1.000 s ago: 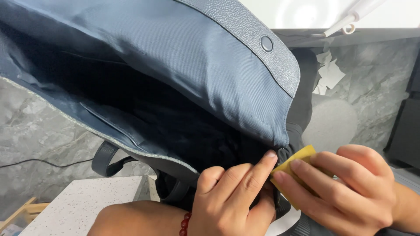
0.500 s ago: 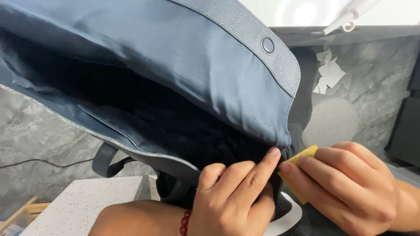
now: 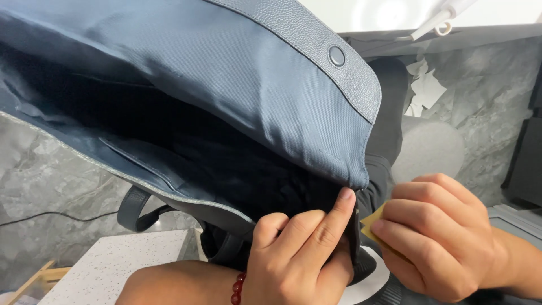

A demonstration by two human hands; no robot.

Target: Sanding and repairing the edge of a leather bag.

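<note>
A large blue-grey fabric bag (image 3: pixel 226 73) hangs wide open in front of me, its dark lining and an inner pocket showing. My left hand (image 3: pixel 299 254), a red bead bracelet (image 3: pixel 237 288) on its wrist, pinches the bag's lower corner edge, the index finger pointing up along the seam. To the right, my right hand (image 3: pixel 440 237) is closed on a small yellow piece (image 3: pixel 372 223), held right next to that corner. Most of the yellow piece is hidden under the fingers.
A dark strap (image 3: pixel 135 209) hangs below the bag. A speckled white tabletop (image 3: pixel 107 265) lies at the lower left, with a wooden frame corner (image 3: pixel 39 279) beside it. Grey marble floor (image 3: pixel 480 101) surrounds it, strewn with white paper scraps (image 3: pixel 423 87). A dark object (image 3: pixel 525 164) stands at right.
The yellow piece has slid lower and further under my right fingers, so less of it shows. My left index finger has straightened up along the bag's edge.
</note>
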